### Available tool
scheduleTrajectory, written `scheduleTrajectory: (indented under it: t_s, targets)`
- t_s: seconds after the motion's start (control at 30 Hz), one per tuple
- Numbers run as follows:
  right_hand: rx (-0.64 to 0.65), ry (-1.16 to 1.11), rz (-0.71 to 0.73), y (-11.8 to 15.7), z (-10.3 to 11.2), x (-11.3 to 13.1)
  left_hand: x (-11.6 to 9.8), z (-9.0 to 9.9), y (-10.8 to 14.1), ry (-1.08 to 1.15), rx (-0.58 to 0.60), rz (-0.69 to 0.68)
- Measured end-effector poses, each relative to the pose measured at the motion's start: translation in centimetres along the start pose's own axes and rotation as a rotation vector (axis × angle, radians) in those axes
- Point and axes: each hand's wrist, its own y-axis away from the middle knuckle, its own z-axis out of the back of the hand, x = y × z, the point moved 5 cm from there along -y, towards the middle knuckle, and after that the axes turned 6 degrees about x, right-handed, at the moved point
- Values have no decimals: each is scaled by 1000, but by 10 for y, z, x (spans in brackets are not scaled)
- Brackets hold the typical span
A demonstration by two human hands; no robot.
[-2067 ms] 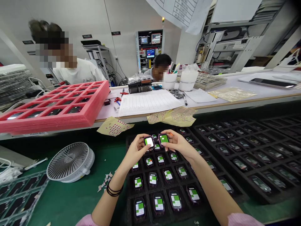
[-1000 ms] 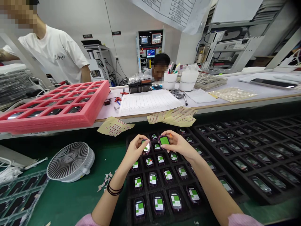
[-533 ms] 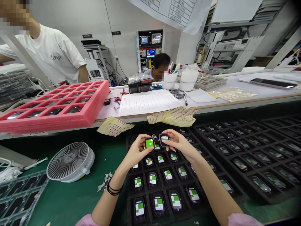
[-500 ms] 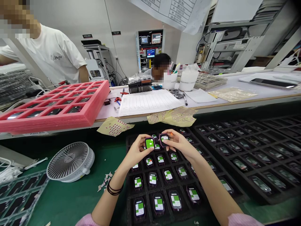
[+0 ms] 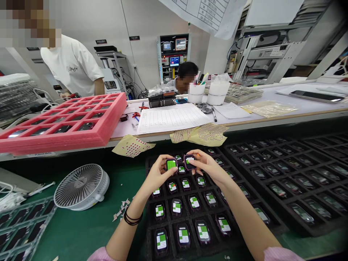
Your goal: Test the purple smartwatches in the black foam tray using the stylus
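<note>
Two smartwatches are held side by side above a black foam tray (image 5: pixel 170 221). My left hand (image 5: pixel 160 173) is closed on one smartwatch (image 5: pixel 171 164), whose lit screen is mostly green; my thumb lies at its lower edge. In my right hand (image 5: pixel 207 165) is the other smartwatch (image 5: pixel 189 162), its screen green and white, with a fingertip on the glass. Beneath both hands, the tray's compartments hold several more watches with lit green and white screens, such as a watch (image 5: pixel 203 232) in the front row.
Right of my arms lies another dark tray (image 5: pixel 285 203) of watches. On the left are a grey fan (image 5: pixel 81 186), small scraps (image 5: pixel 121 210) and a clear plastic tray (image 5: pixel 24 226). A pink foam tray (image 5: pixel 106 132) and papers (image 5: pixel 171 117) rest on the raised shelf. Two people are beyond it.
The left-hand watch has shifted slightly left, and its screen now shows a grid over the green. The person in the white shirt has leaned to the right.
</note>
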Motion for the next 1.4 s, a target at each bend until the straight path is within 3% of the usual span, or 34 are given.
scheduleTrajectory:
  t_s: [0.27,0.53,0.9,1.2,1.4]
  targets:
    - [3,10,-19,-1,-3,-4,4,5,-2,38,-125,65]
    - [-14,-16,-4,-3,0,-5,1,-1,-1,24,-13,-15]
    - [-25,-36,-36,-3,-4,-6,0,-4,2,-89,43,-46]
    - [-28,148,-10,2,-22,-9,-14,-11,6,-627,-22,-359]
    - [-8,426,-3,12,-34,-11,-6,-14,7,-834,-59,-395]
